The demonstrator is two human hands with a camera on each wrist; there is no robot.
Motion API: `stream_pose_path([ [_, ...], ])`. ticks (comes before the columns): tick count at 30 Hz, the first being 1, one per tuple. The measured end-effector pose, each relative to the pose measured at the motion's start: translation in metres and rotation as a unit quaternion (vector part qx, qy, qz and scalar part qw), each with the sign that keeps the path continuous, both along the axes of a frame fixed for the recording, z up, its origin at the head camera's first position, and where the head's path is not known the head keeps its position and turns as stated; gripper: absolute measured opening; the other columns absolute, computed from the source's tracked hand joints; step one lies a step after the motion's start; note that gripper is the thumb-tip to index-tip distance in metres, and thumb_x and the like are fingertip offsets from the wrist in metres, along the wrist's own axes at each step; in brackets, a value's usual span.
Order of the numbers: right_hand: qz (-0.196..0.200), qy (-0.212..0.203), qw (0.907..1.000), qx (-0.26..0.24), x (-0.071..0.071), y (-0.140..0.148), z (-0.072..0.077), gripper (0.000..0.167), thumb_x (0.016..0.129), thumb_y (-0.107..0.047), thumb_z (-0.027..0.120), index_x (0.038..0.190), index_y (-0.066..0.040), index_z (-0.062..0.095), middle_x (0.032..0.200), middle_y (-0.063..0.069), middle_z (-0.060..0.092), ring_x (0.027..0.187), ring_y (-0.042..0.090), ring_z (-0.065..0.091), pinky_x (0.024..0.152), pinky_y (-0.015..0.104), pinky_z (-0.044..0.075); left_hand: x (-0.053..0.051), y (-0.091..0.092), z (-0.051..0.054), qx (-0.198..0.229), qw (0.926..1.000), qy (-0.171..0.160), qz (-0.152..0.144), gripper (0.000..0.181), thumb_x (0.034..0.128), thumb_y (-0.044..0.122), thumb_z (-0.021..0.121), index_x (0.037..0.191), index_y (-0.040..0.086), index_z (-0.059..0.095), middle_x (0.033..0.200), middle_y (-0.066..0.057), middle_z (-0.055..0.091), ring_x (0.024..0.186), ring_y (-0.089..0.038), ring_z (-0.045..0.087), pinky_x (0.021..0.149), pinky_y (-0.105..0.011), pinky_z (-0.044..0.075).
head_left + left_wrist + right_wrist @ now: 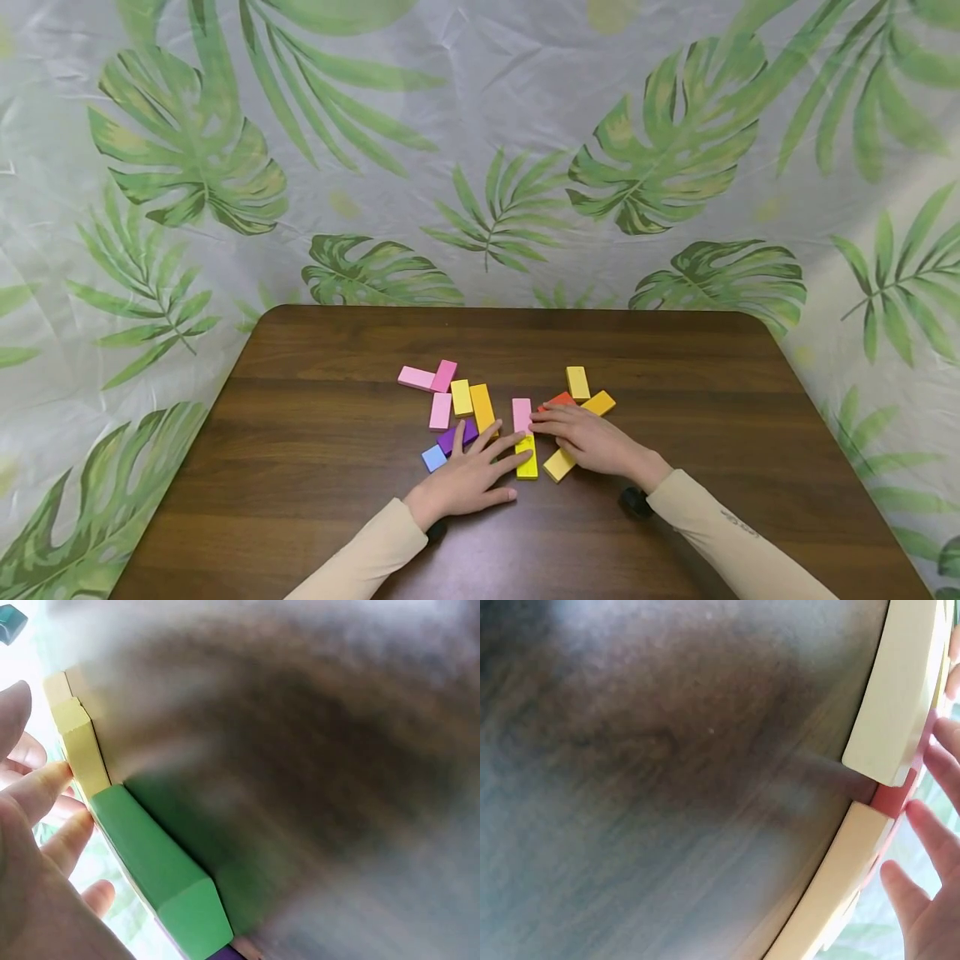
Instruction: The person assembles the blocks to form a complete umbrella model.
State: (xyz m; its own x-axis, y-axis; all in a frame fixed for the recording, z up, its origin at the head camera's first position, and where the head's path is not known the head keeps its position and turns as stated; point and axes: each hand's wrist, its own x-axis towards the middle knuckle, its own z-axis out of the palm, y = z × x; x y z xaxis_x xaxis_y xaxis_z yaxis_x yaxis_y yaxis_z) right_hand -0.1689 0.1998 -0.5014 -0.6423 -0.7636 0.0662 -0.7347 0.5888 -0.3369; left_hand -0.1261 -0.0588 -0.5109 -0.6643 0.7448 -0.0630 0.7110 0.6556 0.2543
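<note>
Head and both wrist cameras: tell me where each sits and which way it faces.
Head: worn on the head, facing forward and down at the table and leaf-print backdrop; left hand, right hand and sleeves show.
Left wrist: worn on that wrist, facing a green block and yellow block; left hand at the left edge.
Right wrist: worn on that wrist, facing a red block between pale blocks; right hand at the right edge.
Shared: head and right wrist both show the right hand.

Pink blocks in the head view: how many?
4: light pink block, darker pink block, at the group's upper left; third pink block below them; fourth beside the right hand. Others may be hidden.
</note>
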Motion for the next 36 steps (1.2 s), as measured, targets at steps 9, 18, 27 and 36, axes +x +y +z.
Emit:
stream_pose_path([
  [9, 0.006, 0.008, 0.9999, -0.005, 0.004, 0.001, -0.001, 0.04, 0.092, -0.003, 0.056, 0.132, -0.007, 0.058, 0.138, 0.009, 0.052, 0.132, 0.032, 0.04, 0.104, 0.054, 0.032, 0.003, -0.001, -0.001, 0.006, 1.0, 0.003, 0.001, 0.056, 0.0957, 0.048, 0.05, 0.148, 0.031, 0.039, 0.156, 0.0, 0.024, 0.144, -0.029, 0.009, 0.102, -0.071, 0.004],
  [18, 0.008, 0.011, 0.9999, -0.004, 0.009, 0.002, -0.001, 0.04, 0.093, -0.004, 0.057, 0.132, -0.009, 0.058, 0.137, 0.007, 0.053, 0.131, 0.031, 0.041, 0.103, 0.055, 0.033, 0.006, -0.002, -0.003, 0.022, 0.9997, 0.005, -0.006, 0.054, 0.0957, 0.046, 0.052, 0.146, 0.031, 0.042, 0.154, -0.001, 0.028, 0.144, -0.031, 0.011, 0.102, -0.072, 0.007],
  [27, -0.016, -0.003, 0.9998, -0.012, 0.006, 0.009, -0.001, 0.041, 0.094, -0.004, 0.053, 0.134, -0.01, 0.057, 0.141, 0.009, 0.048, 0.132, 0.028, 0.041, 0.104, 0.052, 0.033, 0.005, -0.001, -0.001, 0.025, 0.9996, 0.006, -0.008, 0.054, 0.0953, 0.046, 0.052, 0.146, 0.03, 0.043, 0.155, 0.0, 0.026, 0.144, -0.031, 0.01, 0.102, -0.072, 0.006],
  [36, -0.01, 0.003, 0.9999, -0.002, 0.004, 0.008, 0.0, 0.043, 0.093, -0.004, 0.054, 0.135, -0.01, 0.056, 0.14, 0.006, 0.05, 0.133, 0.03, 0.038, 0.105, 0.053, 0.032, 0.002, -0.002, 0.001, 0.013, 0.9999, 0.0, -0.001, 0.053, 0.0956, 0.047, 0.051, 0.146, 0.031, 0.043, 0.155, 0.004, 0.027, 0.144, -0.029, 0.009, 0.102, -0.072, 0.005],
])
